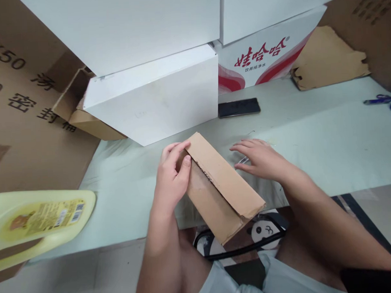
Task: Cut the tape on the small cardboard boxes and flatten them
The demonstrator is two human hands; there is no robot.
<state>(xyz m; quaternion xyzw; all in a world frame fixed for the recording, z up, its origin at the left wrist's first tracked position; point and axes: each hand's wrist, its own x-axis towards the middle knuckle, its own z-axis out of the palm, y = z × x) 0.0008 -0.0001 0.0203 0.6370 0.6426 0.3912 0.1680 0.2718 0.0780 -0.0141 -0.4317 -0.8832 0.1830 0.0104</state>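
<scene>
My left hand (175, 173) grips the upper left end of a small brown cardboard box (224, 184), thumb on its face and fingers over the far edge. The box is tilted, with a narrow gap along the flap seam, and its lower end reaches over the table's front edge. To the right of the box, my right hand (258, 159) hovers low over the table, fingers stretched and thumb apart. A thin, clear, shiny piece (243, 161) shows between its thumb and fingers; whether it is touched I cannot tell.
Behind stand white cartons (162, 100) and a red-printed carton (253, 59). A black phone (239, 107) lies before them. A cardboard piece (330, 58) and purple-handled tool (380, 99) are at right. A yellow bottle (85, 206) and a large brown carton (38, 160) are at left.
</scene>
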